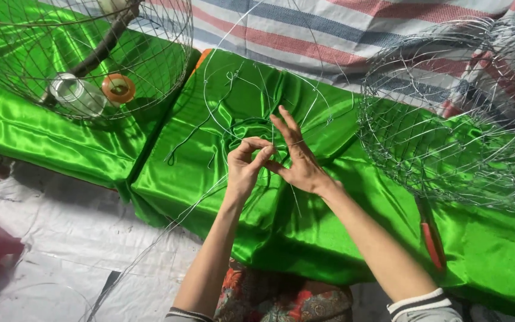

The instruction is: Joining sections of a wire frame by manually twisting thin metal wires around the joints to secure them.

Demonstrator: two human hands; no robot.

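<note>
green satin cloth [305, 238] | left hand [242, 170] fingers pinch thin wire [210, 113] | right hand [298, 160] fingers spread, touching wire

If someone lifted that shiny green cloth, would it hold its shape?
Probably not: the shiny green satin cloth already bunches into soft folds near the left hand and right hand. Its glossy sheen suggests it is slippery and light.
</note>
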